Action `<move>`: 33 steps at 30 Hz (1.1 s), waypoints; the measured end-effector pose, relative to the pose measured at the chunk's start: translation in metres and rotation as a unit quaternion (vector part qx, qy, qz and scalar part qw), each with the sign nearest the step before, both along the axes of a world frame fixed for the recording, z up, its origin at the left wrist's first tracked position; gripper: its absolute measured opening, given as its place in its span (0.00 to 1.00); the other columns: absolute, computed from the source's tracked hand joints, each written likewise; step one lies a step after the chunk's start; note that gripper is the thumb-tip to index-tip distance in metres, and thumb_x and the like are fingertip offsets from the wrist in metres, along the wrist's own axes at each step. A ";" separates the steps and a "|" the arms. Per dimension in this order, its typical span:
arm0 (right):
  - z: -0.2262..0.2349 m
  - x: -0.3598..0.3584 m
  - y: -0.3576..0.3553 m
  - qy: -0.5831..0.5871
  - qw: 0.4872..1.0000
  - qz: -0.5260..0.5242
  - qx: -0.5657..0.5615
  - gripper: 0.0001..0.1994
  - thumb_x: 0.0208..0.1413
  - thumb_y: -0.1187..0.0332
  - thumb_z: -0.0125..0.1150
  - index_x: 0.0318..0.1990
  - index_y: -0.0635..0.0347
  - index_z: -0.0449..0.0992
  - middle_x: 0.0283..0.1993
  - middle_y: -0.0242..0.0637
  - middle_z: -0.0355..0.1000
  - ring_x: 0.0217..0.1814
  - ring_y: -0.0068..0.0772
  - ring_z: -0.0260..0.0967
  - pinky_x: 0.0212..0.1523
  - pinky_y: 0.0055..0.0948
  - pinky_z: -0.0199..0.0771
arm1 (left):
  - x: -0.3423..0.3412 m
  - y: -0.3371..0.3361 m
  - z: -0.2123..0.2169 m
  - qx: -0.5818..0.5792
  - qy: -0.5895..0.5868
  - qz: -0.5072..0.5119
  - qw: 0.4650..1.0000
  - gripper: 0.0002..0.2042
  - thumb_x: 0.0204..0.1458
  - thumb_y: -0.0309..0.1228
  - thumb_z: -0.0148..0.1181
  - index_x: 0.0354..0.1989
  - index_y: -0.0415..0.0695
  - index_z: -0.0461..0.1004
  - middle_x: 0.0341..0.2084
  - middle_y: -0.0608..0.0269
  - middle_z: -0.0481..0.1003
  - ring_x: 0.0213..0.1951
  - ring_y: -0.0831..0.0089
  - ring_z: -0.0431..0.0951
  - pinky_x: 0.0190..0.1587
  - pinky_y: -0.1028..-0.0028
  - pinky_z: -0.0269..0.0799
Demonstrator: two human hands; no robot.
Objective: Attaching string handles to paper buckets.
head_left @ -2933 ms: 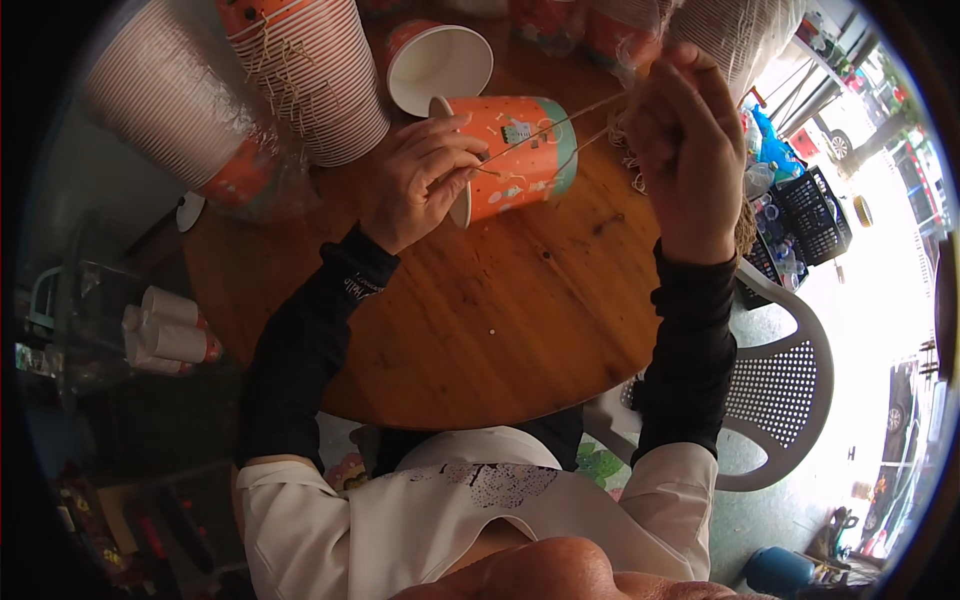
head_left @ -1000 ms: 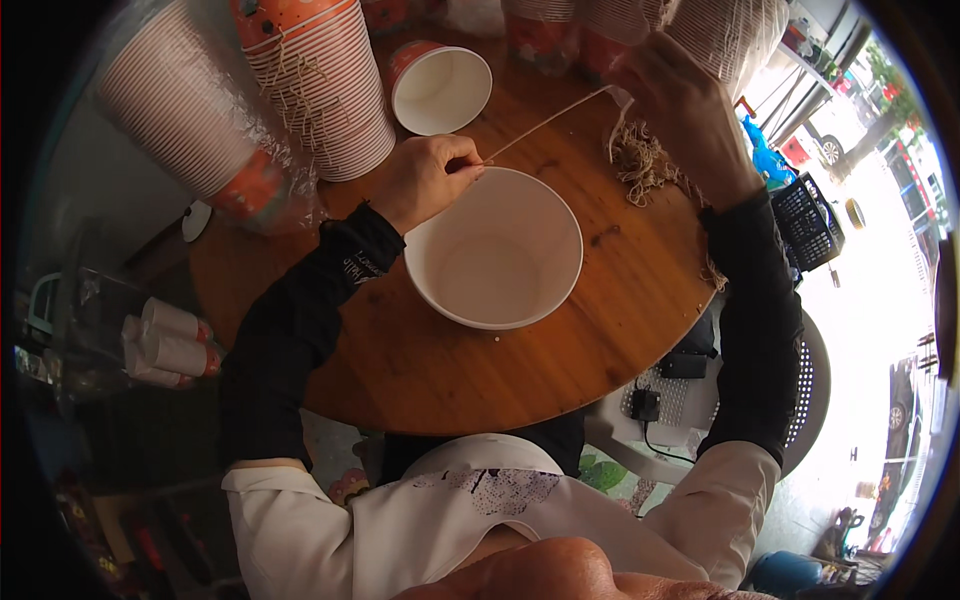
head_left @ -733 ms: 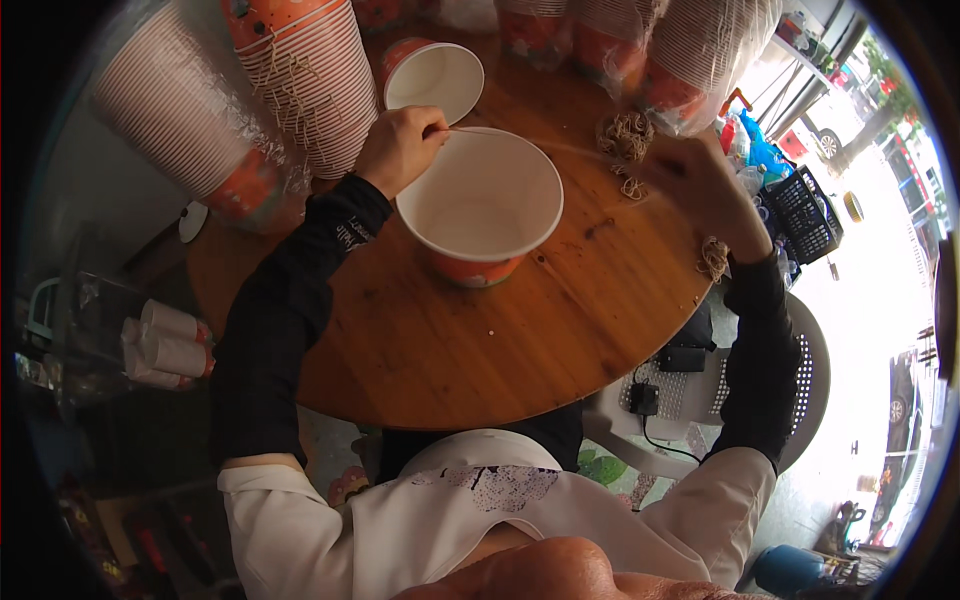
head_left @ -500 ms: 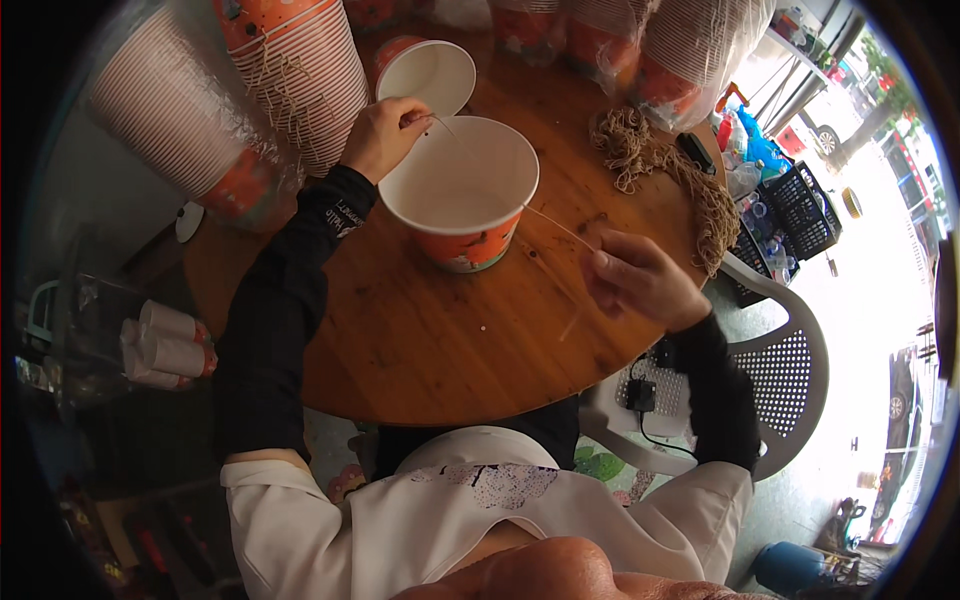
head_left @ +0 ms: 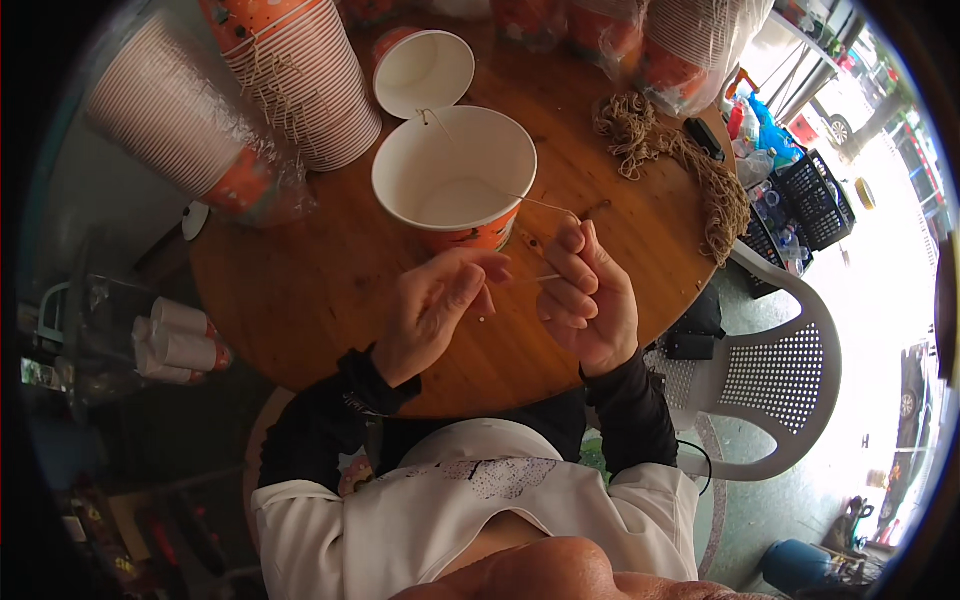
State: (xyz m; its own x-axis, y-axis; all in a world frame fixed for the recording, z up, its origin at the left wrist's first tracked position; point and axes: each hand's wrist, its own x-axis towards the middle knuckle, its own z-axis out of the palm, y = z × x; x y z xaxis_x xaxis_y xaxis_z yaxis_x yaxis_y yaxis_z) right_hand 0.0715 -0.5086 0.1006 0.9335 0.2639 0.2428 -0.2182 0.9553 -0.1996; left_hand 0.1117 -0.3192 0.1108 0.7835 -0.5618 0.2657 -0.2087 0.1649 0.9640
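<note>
A white paper bucket with an orange printed outside stands upright on the round wooden table. A thin beige cord is looped at the far rim, crosses the bucket's inside and passes its right side to my right hand. That hand pinches the cord between thumb and fingertips, just right of the bucket's near side. A short pale end pokes out leftward from its lower fingers. My left hand is close by, in front of the bucket, fingers loosely bent and thumb apart, with nothing visible in it.
Another paper bucket lies tilted behind. Tall bucket stacks rise at the far left, one with cords draped over it. A tangled cord bundle hangs over the table's right edge. A grey plastic chair stands at the right.
My left hand has left the far rim, where the cord now stays looped, and come back toward me. My right hand has moved left with the cord, turning palm upward.
</note>
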 end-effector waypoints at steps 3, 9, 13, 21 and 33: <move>-0.002 -0.003 0.004 0.017 1.000 -0.003 0.003 0.11 0.71 0.61 0.36 0.40 0.56 0.62 0.22 0.25 0.55 0.14 0.17 0.49 0.14 0.18 0.53 | -0.002 -0.005 -0.004 -0.046 0.202 -0.076 0.975 0.18 0.66 0.39 0.46 0.42 0.34 0.75 0.31 0.63 0.76 0.27 0.82 0.72 0.34 0.82 0.70; -0.022 -0.006 -0.001 0.009 1.000 0.001 0.026 0.11 0.69 0.60 0.43 0.44 0.58 0.66 0.27 0.27 0.63 0.19 0.17 0.56 0.20 0.17 0.58 | -0.008 -0.011 -0.006 0.041 0.028 -0.023 0.999 0.11 0.63 0.32 0.52 0.32 0.37 0.73 0.23 0.66 0.74 0.24 0.81 0.72 0.26 0.78 0.68; -0.027 -0.019 -0.005 0.039 0.734 -0.425 -0.528 0.15 0.63 0.73 0.50 0.56 0.63 0.67 0.49 0.37 0.73 0.31 0.16 0.67 0.29 0.16 0.68 | -0.009 -0.006 -0.005 0.131 -0.121 0.038 0.983 0.06 0.58 0.27 0.58 0.32 0.38 0.73 0.22 0.63 0.73 0.24 0.74 0.74 0.24 0.74 0.68; -0.024 -0.036 0.017 -0.114 0.715 -0.316 -0.613 0.13 0.54 0.76 0.63 0.47 0.66 0.72 0.38 0.40 0.76 0.36 0.28 0.75 0.36 0.24 0.75 | -0.013 -0.007 -0.001 0.176 -0.303 0.061 0.935 0.05 0.54 0.25 0.61 0.31 0.39 0.71 0.23 0.58 0.72 0.24 0.61 0.74 0.25 0.68 0.68; -0.032 -0.028 0.023 -0.098 0.665 -0.344 -0.656 0.07 0.52 0.77 0.64 0.38 0.62 0.75 0.32 0.39 0.75 0.29 0.33 0.74 0.28 0.26 0.73 | 0.003 0.001 -0.001 0.205 -0.295 0.075 0.930 0.07 0.55 0.26 0.61 0.29 0.40 0.70 0.21 0.60 0.68 0.22 0.67 0.70 0.24 0.71 0.65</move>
